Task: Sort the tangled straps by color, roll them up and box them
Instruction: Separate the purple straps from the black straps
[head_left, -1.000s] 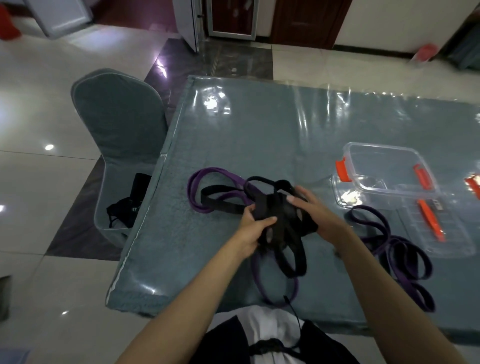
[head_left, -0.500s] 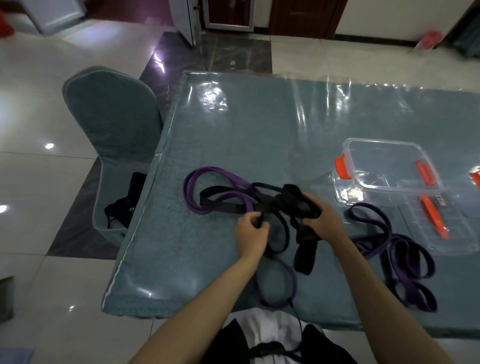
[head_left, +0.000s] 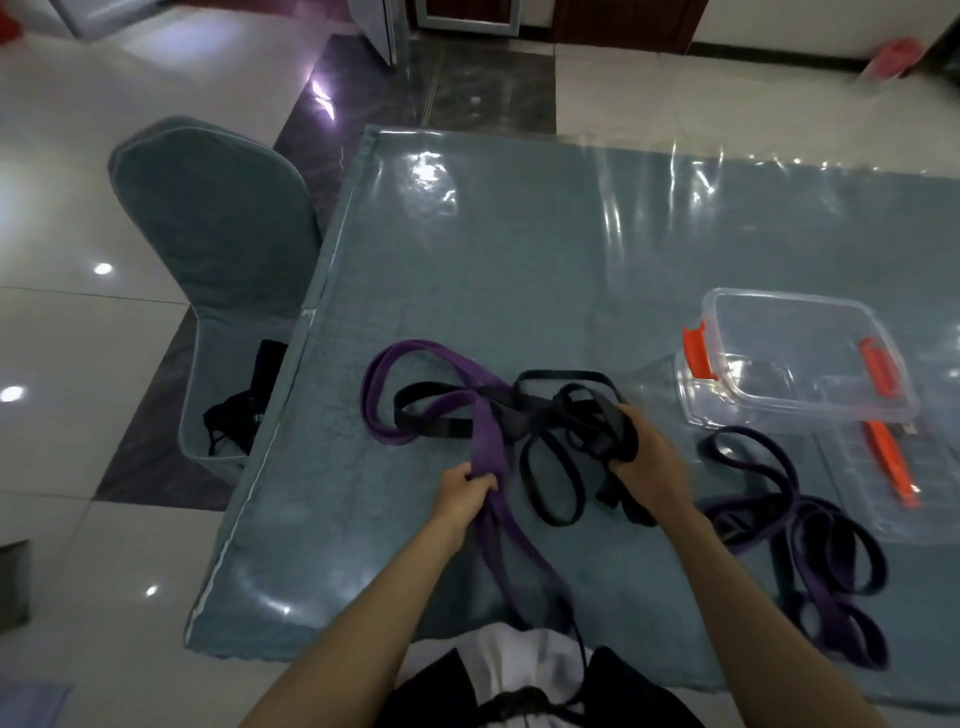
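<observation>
Nearest, at the worktop (head_left: 519, 249) edge: left hand (head_left: 464, 492) curled round the purple strap (head_left: 485, 441), which trails down off the front edge and loops away to the far left. Just right of it, right hand (head_left: 649, 457) gripping a bunch of black strap (head_left: 550, 410), fingers closed over several folds, loose ends hanging below the palm. Between the two hands, still knotted: black loops threaded through the purple one near the crossing.

To do this step well: hold the black bunch steady and draw the purple strap slowly toward the body, watching the crossing rather than the ends; slacken and feed a loop through if it snags, instead of tugging, which would likely tighten the knot. Keep the freed purple length away from the black loops on the cloth.

Further right, a second pile of purple straps (head_left: 810, 545) lying loose on the worktop, seemingly sorted, not yet rolled. Beyond, the clear box (head_left: 883, 338) with orange clasps, open and holding no straps, its lid (head_left: 935, 493) flat beside it.
</observation>
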